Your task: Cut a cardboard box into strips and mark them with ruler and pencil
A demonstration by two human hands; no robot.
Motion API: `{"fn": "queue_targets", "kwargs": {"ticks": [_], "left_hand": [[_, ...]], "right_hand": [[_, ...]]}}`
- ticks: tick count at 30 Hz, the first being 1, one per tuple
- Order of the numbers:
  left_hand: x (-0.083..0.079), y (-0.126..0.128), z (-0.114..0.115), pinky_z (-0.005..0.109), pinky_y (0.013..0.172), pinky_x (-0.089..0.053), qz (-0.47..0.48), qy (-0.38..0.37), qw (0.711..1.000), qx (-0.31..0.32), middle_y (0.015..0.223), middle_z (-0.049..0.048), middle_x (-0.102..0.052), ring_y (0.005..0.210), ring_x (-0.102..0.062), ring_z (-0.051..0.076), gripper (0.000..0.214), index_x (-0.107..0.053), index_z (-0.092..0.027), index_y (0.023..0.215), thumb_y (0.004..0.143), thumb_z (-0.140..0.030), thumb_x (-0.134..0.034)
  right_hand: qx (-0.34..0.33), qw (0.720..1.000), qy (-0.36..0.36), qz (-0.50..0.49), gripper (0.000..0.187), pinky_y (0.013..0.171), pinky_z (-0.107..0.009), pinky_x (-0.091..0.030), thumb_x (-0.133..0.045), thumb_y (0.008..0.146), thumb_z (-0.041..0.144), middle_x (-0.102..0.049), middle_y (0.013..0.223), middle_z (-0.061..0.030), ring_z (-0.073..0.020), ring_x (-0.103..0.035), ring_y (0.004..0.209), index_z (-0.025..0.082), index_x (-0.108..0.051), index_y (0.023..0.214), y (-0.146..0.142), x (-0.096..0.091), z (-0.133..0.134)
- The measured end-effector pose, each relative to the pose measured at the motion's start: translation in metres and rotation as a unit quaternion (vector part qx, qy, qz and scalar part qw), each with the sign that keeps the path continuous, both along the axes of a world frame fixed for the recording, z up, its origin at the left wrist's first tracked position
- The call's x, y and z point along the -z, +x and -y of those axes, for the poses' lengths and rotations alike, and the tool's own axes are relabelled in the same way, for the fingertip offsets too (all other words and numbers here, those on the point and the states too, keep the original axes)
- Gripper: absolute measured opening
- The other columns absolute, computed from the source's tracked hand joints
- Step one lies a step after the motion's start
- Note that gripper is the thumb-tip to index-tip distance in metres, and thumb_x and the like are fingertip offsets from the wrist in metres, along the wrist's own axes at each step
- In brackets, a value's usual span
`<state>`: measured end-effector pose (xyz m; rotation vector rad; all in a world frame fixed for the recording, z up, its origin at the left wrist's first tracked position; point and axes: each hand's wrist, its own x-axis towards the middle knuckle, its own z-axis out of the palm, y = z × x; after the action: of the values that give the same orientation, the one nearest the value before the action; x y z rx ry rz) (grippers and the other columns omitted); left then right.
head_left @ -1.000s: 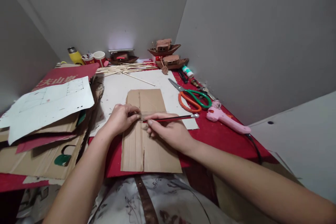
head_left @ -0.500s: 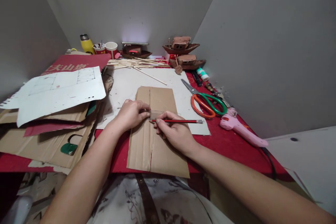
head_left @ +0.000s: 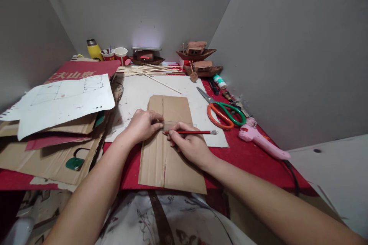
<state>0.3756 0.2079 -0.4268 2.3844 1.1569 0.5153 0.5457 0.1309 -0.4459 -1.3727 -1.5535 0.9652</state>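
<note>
A brown cardboard sheet (head_left: pixel 169 160) lies flat on the red table in front of me. My left hand (head_left: pixel 143 124) presses a clear ruler (head_left: pixel 172 125) onto it with curled fingers. Just right of it, my right hand (head_left: pixel 188 145) pinches a red pencil (head_left: pixel 192 132) that lies almost level, its tip against the ruler's edge and its metal end pointing right.
Orange and green scissors (head_left: pixel 224 111) and a pink glue gun (head_left: pixel 260 139) lie to the right. A white sheet (head_left: pixel 138 92) sits under the cardboard. Stacked cardboard and paper (head_left: pixel 57 103) fill the left. Wooden sticks (head_left: pixel 149 69), model boats (head_left: pixel 198 59), cups (head_left: pixel 120 54) and a yellow bottle (head_left: pixel 93 49) line the back wall.
The view shifted, so everything now sits a little further right in the picture. Both hands stay on the ruler and pencil in nearly the same spot on the cardboard.
</note>
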Motion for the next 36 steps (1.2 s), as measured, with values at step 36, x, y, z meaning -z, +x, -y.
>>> {"fn": "queue_targets", "kwargs": {"ticks": [36], "left_hand": [[-0.0005,0.0002,-0.001,0.03,0.079,-0.047,-0.001,-0.006,1.0,0.013,0.093,0.0047,-0.076,0.084,-0.067,0.018,0.015,-0.075,-0.02,0.093,0.083,-0.022,-0.063]], "right_hand": [[0.024,0.992,-0.082,-0.092,0.022,0.04,-0.018,-0.04,-0.059,0.08,0.037,-0.062,0.061,0.0,-0.0085,-0.054,0.047,0.018,-0.051,0.071,-0.0017,-0.0057,-0.001]]}}
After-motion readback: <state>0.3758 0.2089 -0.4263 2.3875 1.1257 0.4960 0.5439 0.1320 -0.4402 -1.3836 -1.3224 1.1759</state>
